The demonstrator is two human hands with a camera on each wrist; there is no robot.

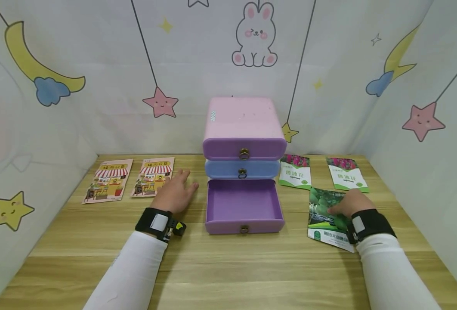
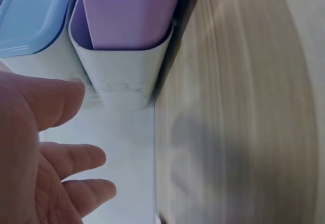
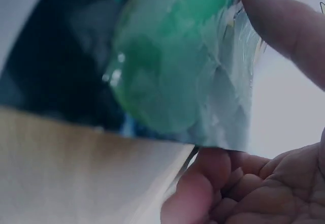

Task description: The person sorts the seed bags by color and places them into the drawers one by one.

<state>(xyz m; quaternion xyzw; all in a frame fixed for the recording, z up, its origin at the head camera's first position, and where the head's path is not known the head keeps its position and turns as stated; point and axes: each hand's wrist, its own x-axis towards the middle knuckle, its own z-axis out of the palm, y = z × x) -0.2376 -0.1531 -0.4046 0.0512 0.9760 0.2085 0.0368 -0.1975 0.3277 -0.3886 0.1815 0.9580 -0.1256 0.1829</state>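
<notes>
My right hand (image 1: 353, 203) pinches a green packet (image 1: 321, 213) printed with leafy round shapes, right of the drawer box. In the right wrist view the thumb lies on the face of the packet (image 3: 162, 76) and the other fingers curl behind its edge. My left hand (image 1: 175, 192) has its fingers spread and holds nothing, between the pink packets and the box. The small drawer box (image 1: 244, 116) has a pink top. Its purple bottom drawer (image 1: 244, 227) is pulled far out, with nothing visible inside. The blue middle drawer (image 1: 224, 169) sits above it.
Two pink packets with a striped shop awning, the outer packet (image 1: 108, 181) and the inner packet (image 1: 147, 183), lie at the left. Two white-and-green flower packets, one near the box (image 1: 295, 176) and another farther right (image 1: 348, 176), lie behind my right hand. A printed curtain (image 1: 197, 64) encloses the table.
</notes>
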